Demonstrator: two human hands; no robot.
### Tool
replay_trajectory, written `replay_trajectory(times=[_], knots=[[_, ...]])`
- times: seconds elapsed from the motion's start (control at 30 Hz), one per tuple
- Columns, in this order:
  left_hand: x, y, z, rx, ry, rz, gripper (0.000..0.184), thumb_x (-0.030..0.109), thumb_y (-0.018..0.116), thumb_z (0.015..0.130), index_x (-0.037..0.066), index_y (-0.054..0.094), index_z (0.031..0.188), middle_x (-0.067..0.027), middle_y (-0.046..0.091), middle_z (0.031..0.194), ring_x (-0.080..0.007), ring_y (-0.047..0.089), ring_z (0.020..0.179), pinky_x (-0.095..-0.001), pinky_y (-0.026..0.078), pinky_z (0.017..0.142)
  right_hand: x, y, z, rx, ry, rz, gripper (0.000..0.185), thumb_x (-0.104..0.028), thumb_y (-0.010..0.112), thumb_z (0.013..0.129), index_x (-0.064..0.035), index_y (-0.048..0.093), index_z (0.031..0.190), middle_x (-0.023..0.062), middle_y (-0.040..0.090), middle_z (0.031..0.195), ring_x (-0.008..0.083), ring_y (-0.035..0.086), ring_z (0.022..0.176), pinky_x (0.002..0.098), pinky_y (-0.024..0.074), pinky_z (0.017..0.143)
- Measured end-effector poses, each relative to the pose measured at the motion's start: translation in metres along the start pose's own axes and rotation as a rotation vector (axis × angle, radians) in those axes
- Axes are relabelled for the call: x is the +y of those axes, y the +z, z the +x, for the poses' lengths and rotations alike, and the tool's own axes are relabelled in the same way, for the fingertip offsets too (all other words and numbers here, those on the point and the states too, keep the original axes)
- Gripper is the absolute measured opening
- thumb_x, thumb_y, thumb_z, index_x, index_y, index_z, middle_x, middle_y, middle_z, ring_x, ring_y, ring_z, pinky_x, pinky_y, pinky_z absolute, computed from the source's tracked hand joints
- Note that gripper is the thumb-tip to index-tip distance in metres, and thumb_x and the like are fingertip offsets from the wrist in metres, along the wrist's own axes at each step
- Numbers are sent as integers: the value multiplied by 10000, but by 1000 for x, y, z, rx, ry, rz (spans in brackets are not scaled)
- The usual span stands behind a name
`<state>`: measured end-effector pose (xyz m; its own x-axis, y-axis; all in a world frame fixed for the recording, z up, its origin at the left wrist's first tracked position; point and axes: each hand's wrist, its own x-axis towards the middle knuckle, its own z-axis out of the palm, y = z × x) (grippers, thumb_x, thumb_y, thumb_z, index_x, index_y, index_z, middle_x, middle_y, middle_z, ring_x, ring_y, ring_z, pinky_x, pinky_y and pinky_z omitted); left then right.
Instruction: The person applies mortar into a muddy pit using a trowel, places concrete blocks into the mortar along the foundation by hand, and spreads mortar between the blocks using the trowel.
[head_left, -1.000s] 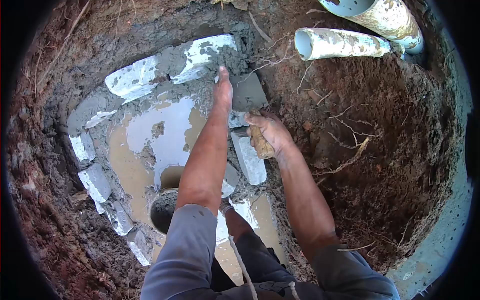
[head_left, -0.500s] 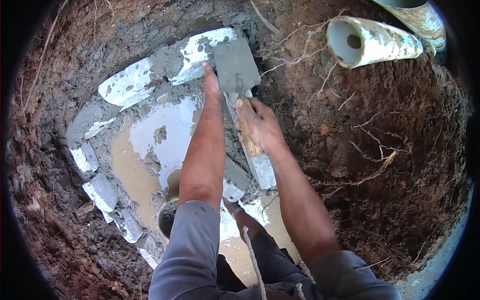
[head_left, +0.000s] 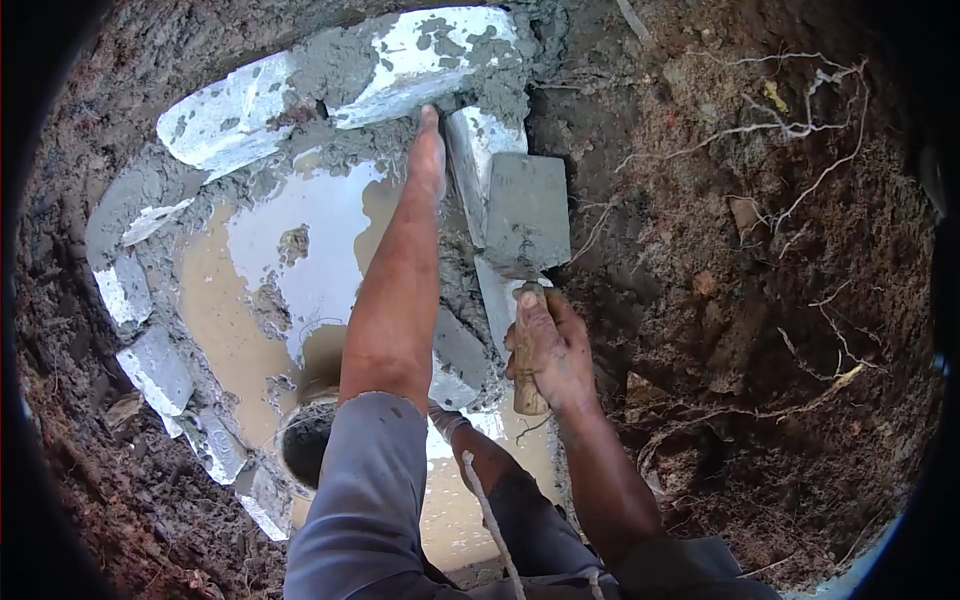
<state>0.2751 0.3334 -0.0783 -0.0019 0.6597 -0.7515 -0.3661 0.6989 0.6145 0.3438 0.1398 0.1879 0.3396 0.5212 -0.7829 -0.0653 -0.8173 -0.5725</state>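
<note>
My right hand [head_left: 556, 345] is wrapped round the wooden handle of a trowel [head_left: 528, 212]. Its flat, mortar-grey blade lies over the right-hand row of whitish bricks. My left hand [head_left: 428, 155] is seen edge-on at the inner side of the brick ring, its visible fingers stretched forward. Close to those fingers are a white brick [head_left: 425, 75] smeared with mortar and, to the right, an angled brick [head_left: 472, 165]. Part of my left hand is turned away, and whether it touches either brick I cannot tell.
Mortared bricks [head_left: 230, 115] curve round a muddy puddle [head_left: 225, 300]. A round pipe mouth [head_left: 305, 445] stands in the water beside my left sleeve. Dark earth walls with thin roots [head_left: 800, 125] surround the pit. A white rope [head_left: 487, 505] hangs near my legs.
My right hand and the trowel have come back toward me along the right-hand bricks, uncovering the brick corner. My left hand stays by the bricks. The view shifted, and the pipes at upper right left it.
</note>
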Motion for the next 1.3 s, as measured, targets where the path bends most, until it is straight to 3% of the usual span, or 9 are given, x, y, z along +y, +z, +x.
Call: replay_trajectory(times=[0.1,0.23,0.37,0.83,0.87,0.9,0.97,1.13,1.3], knots=[[20,8,-7,-50,75,173,894,654,408,919,-53,285,1451,-215,262,1528,-301,243,1415,-394,198,1142,4,-4,14,-73,-61,13,438,-463,589,918,-47,588,1057,49,564,629,116,512,445,254,425,417],[50,12,-34,-46,148,315,694,538,352,979,-20,438,1384,-202,411,1452,-316,355,1367,-362,253,1126,-8,-11,10,-86,10,146,454,-481,610,890,-54,604,1046,47,566,614,115,506,432,255,427,405],[56,17,-29,-111,63,97,826,610,353,956,-101,392,1376,-254,387,1446,-329,347,1366,-384,271,1116,-41,-5,37,-150,20,255,405,-432,663,884,-41,620,980,16,556,620,100,525,484,253,408,422],[37,10,-61,-162,257,441,734,577,340,961,19,354,1439,-188,411,1454,-337,363,1360,-374,278,1116,-63,16,46,38,-168,-107,513,-484,661,848,-18,579,1046,33,547,625,108,517,463,268,453,405],[36,2,-70,-138,280,424,722,569,339,963,25,358,1438,-186,420,1449,-342,370,1357,-373,283,1115,-49,14,35,59,-212,-194,506,-476,666,844,-30,572,1063,27,546,645,107,531,504,273,461,430],[37,-6,-82,-117,300,394,711,561,337,966,31,362,1438,-184,429,1444,-347,377,1353,-372,287,1114,-44,22,12,88,-171,-192,260,-273,653,891,-27,568,900,2,542,676,72,497,577,249,404,486],[31,-32,-109,-15,304,286,630,483,449,963,10,446,1379,-196,513,1366,-319,467,1285,-354,347,1063,3,15,-5,3,-177,-147,208,-176,686,874,-46,538,942,-10,534,697,57,486,551,228,388,460],[4,-148,-141,196,165,10,494,397,531,966,-10,564,1243,-131,622,1187,-181,546,1115,-323,397,974,69,46,5,-200,212,-108,183,-130,629,859,-11,527,953,37,527,673,121,498,495,288,419,417],[24,-251,-209,245,50,130,586,450,527,947,17,488,1341,-149,566,1291,-243,534,1185,-410,386,1016,58,129,113,-58,134,-20,212,-180,605,886,-16,551,1009,55,531,655,155,505,455,311,424,396]])
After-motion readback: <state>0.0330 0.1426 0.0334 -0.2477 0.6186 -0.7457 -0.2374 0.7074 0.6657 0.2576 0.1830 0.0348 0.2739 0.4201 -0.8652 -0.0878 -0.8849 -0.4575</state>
